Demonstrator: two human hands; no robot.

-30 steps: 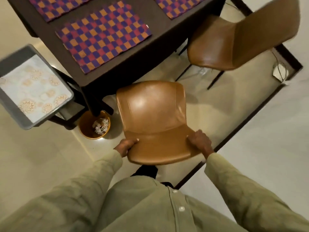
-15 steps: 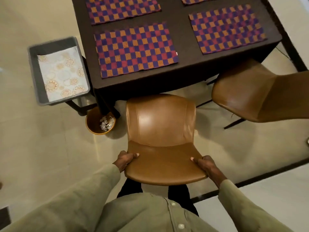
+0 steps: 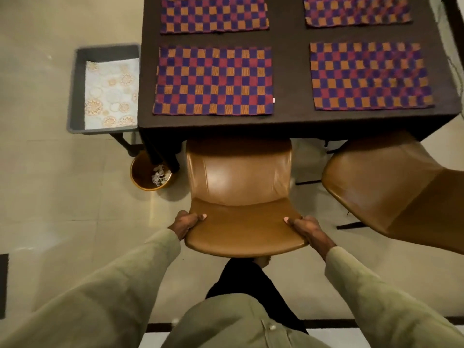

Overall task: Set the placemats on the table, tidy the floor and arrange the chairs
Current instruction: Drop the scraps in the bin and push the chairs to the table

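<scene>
Gripping the brown chair (image 3: 239,187) by the two sides of its backrest, we have our left hand (image 3: 186,222) curled round the left edge with the thumb lying on the front face, and our right hand (image 3: 305,228) wrapped the same way round the right edge. This chair faces the dark table (image 3: 288,71), seat toward it and backrest toward us, so its front-to-back axis runs straight away from us, square to the table's near edge; the front of the seat sits just under that edge. On the tabletop lie four checked placemats, two near us and two farther off: the near left placemat (image 3: 213,80) directly beyond the chair, the near right placemat (image 3: 371,76) beside it, both with their long sides parallel to the table's near edge, and the far left placemat (image 3: 214,13) and far right placemat (image 3: 356,11) cut off by the top of the view. A second brown chair (image 3: 396,189) stands to the right, turned at an angle to the table rather than square to it. Left of the table a grey tray (image 3: 77,89) holds a pale patterned sheet (image 3: 111,94), and on the floor near the table leg stands a small round bin (image 3: 149,172) with what looks like crumpled paper inside, though the blur leaves us unsure.
</scene>
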